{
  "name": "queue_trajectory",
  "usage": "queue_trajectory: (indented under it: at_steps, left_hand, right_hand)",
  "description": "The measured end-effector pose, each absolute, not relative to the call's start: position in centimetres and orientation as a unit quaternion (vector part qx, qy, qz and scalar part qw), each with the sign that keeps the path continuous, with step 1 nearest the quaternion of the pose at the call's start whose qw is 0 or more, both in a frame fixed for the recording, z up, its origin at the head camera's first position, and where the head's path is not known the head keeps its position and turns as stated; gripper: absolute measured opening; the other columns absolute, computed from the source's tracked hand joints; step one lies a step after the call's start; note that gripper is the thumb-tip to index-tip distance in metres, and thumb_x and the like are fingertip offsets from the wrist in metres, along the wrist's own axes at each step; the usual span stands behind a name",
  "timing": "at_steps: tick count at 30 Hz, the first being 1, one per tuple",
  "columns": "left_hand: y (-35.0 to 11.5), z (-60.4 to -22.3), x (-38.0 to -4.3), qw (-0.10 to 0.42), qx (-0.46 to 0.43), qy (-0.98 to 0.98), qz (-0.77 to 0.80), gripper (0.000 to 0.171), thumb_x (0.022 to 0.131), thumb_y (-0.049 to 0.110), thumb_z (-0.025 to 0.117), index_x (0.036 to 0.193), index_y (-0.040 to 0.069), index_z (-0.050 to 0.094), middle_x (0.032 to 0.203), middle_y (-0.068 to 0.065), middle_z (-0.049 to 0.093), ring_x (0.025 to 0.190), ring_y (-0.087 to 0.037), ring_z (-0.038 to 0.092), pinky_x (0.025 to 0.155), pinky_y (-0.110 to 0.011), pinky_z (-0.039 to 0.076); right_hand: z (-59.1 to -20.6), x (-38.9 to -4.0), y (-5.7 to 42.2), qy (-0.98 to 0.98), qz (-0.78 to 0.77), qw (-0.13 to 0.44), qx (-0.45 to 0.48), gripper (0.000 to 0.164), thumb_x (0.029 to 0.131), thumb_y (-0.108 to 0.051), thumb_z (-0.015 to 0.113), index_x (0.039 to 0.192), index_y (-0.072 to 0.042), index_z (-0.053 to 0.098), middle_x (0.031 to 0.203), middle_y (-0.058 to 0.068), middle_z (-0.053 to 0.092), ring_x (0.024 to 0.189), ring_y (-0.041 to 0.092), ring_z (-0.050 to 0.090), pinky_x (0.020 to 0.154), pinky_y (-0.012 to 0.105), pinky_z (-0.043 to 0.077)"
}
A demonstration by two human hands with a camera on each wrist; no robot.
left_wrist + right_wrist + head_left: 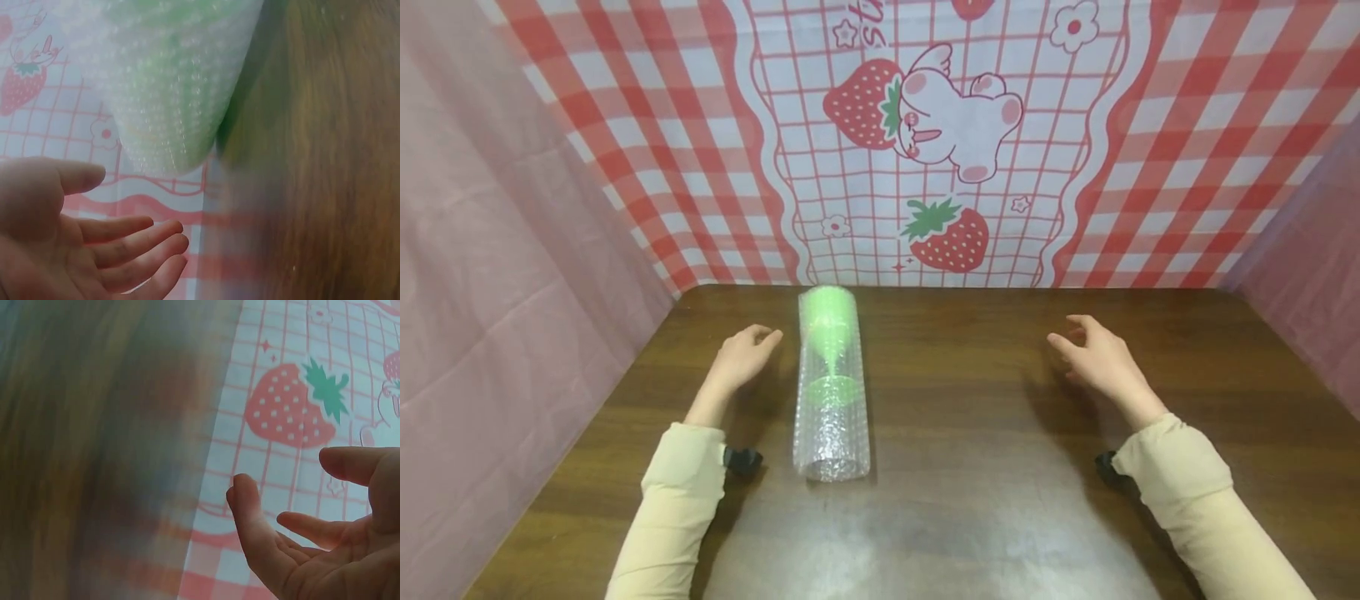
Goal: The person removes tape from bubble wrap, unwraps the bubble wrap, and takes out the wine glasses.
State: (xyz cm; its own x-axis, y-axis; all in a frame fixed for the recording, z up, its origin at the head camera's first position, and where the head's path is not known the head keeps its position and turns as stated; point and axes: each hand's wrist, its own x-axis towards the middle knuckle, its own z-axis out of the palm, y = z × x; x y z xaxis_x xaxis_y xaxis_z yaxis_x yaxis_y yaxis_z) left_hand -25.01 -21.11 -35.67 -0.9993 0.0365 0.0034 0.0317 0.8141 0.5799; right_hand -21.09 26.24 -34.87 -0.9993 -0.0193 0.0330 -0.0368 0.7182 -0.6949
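A green hourglass-shaped object (831,333) shows through a clear bubble-wrap sleeve (832,442) on the table, left of the middle. The wrap reaches past it toward the near side and ends in a round opening. Just left of this bundle is my left hand (743,358), fingers loosely extended and holding nothing. In the left wrist view, the wrapped bundle (175,94) looms beyond the spread fingers (134,244). Over the right side of the table hovers my right hand (1099,358), far from the bundle. Its fingers (250,512) are relaxed and apart, with nothing between them.
The brown wooden table (955,400) meets a red-and-white checked cloth (670,125) with strawberry prints at its back edge. Pink curtains (512,275) hang on the left and right. A small black strap piece (743,461) is on each sleeve cuff.
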Motion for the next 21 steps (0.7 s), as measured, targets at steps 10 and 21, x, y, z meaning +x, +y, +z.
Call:
queue_trajectory:
  at_steps: [10,21]
  left_hand:
    - [-20.1,-36.0,-24.8,0.061,-0.018,0.906,0.419,0.053,0.094,0.035,0.042,0.131,-0.003,0.040,0.121,-0.028,0.051,0.092,-0.034,0.061,0.070,-0.033,0.057]
    - [-20.0,-36.2,-24.8,0.083,-0.026,0.893,0.441,0.060,0.095,0.039,0.040,0.136,-0.003,0.030,0.130,-0.027,0.043,0.094,-0.035,0.059,0.069,-0.031,0.057]
  right_hand:
    - [-35.3,-21.4,23.6,-0.917,0.398,-0.027,0.022,0.067,0.093,-0.039,0.045,0.139,0.005,0.022,0.125,0.033,0.041,0.093,0.037,0.061,0.065,0.034,0.057]
    - [-36.1,-21.7,20.6,-0.903,0.425,-0.055,0.036,0.065,0.094,-0.034,0.046,0.138,0.006,0.023,0.122,0.032,0.045,0.093,0.035,0.061,0.063,0.031,0.057]
